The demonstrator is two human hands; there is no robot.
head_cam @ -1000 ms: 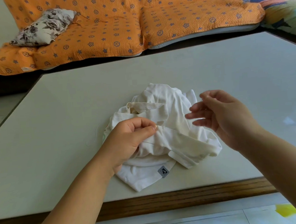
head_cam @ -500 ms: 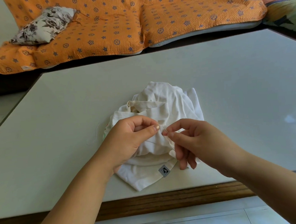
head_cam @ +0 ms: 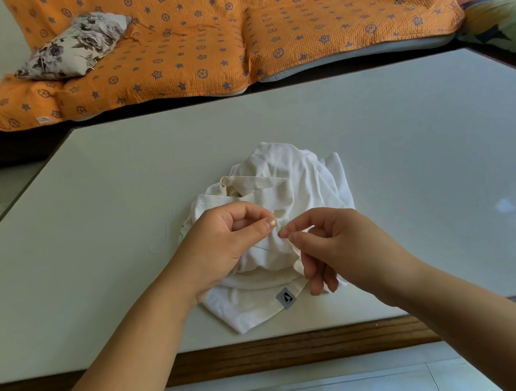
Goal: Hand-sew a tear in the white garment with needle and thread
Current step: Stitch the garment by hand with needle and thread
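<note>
A crumpled white garment lies near the front edge of the pale table, a small grey label showing on its hem. My left hand pinches a fold of the garment between thumb and forefinger. Right beside it, my right hand pinches a thin metal needle whose tip points up-left toward the pinched fold. A fine thread runs below my left thumb across the cloth. The tear itself is hidden by my fingers.
The table has a wooden front edge. Behind it stands a sofa with an orange patterned cover and a floral cushion. A faint loose thread lies on the table left of the garment.
My right hand came from the right, open fingers spread, to the fold and now pinches the needle next to my left thumb. My left hand has held the fold throughout.
</note>
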